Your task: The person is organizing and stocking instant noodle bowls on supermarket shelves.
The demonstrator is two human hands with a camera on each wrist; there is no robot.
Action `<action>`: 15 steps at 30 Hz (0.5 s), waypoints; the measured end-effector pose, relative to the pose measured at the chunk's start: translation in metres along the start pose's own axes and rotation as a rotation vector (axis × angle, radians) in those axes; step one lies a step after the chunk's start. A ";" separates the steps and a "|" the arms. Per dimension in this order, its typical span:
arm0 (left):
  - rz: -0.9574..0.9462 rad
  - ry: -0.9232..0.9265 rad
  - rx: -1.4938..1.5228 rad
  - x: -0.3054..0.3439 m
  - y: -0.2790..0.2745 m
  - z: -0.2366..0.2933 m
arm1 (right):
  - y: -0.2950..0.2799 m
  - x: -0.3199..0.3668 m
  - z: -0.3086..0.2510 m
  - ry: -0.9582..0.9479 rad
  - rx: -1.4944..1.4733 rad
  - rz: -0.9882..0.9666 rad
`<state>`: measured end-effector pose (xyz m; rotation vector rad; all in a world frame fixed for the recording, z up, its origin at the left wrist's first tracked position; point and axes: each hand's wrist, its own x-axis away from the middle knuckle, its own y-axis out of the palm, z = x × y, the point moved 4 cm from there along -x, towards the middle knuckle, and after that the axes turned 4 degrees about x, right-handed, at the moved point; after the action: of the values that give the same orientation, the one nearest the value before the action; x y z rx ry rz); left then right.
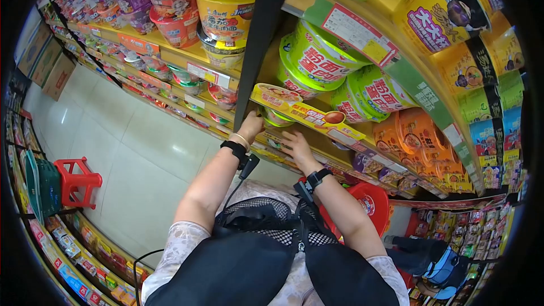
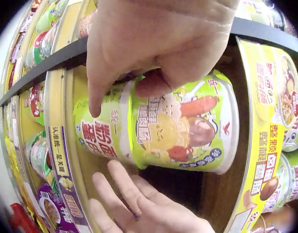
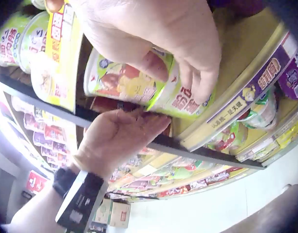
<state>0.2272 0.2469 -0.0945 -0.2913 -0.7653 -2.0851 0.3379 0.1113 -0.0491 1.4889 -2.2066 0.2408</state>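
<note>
Two green-and-white noodle cups, one against the other (image 2: 188, 128) (image 3: 127, 80), are on a shelf behind a yellow promotional strip (image 1: 309, 111). My left hand (image 1: 249, 127) (image 2: 161, 39) (image 3: 122, 136) holds them at one side, thumb against the printed wall and a finger over the smaller-looking cup. On the other side is my right hand (image 1: 299, 150) (image 2: 146, 204) (image 3: 158, 34), its fingers spread and slightly bent close to the cups. Whether its fingertips touch them is unclear. Only part of a cup (image 1: 277, 118) shows in the head view.
A black shelf post (image 1: 258, 39) stands beside my left hand. Large green noodle tubs (image 1: 317, 59) fill the shelf above. A red stool (image 1: 78, 181) and a green basket (image 1: 44, 184) are across the aisle. Behind on the right, a person (image 1: 436, 260) bends near shelves.
</note>
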 end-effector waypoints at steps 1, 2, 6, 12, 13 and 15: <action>0.023 -0.042 0.041 -0.006 -0.003 -0.008 | -0.013 -0.006 0.003 0.111 0.015 0.087; 0.020 -0.043 0.039 -0.011 -0.004 -0.016 | -0.025 -0.011 0.005 0.222 0.029 0.174; 0.227 0.244 -0.159 -0.007 -0.013 -0.033 | -0.063 -0.045 0.015 0.032 0.032 0.370; 0.052 0.308 -0.257 -0.012 -0.011 -0.056 | -0.057 -0.080 0.028 -0.190 0.307 0.203; 0.087 0.365 -0.342 -0.013 -0.015 -0.054 | -0.050 -0.068 0.027 -0.107 0.233 0.212; 0.004 0.241 -0.318 -0.015 -0.021 -0.034 | -0.014 -0.026 0.000 0.117 0.072 0.258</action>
<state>0.2219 0.2448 -0.1362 -0.2079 -0.2884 -2.1858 0.3585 0.1274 -0.0624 1.1892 -2.3122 0.4832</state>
